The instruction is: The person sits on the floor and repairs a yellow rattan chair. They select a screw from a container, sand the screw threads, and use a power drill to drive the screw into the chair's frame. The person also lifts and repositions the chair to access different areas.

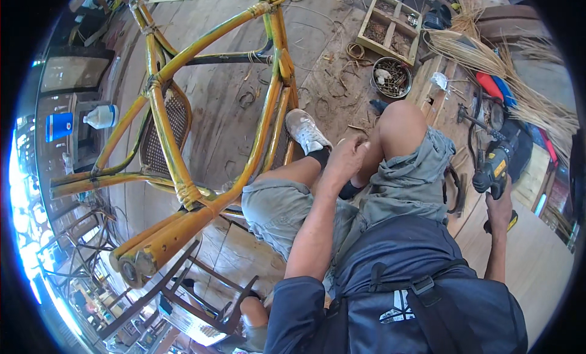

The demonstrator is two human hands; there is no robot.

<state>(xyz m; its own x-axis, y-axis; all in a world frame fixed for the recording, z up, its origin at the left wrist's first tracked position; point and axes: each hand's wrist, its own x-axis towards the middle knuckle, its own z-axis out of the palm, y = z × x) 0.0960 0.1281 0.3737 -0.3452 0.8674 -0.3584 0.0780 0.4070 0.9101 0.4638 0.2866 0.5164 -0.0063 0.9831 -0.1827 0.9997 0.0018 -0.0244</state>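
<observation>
At the right, over the wooden bench, my right hand is wrapped round the grip of a cordless drill, dark with yellow parts, its long bit pointing away to the far left. My left hand hovers between my knees with its fingers curled in; whatever they may hold is hidden. To the left stands a bamboo or rattan chair frame, yellow-brown with dark patches, its joints bound with pale cane strips. A woven cane panel shows behind its poles. Neither hand touches the frame.
Ahead lie a divided wooden box and a metal bowl of small pieces. Loose fibre strands and tools with red and blue handles cover the bench's far end. Cane scraps litter the plank floor. Another person's knee shows below the frame.
</observation>
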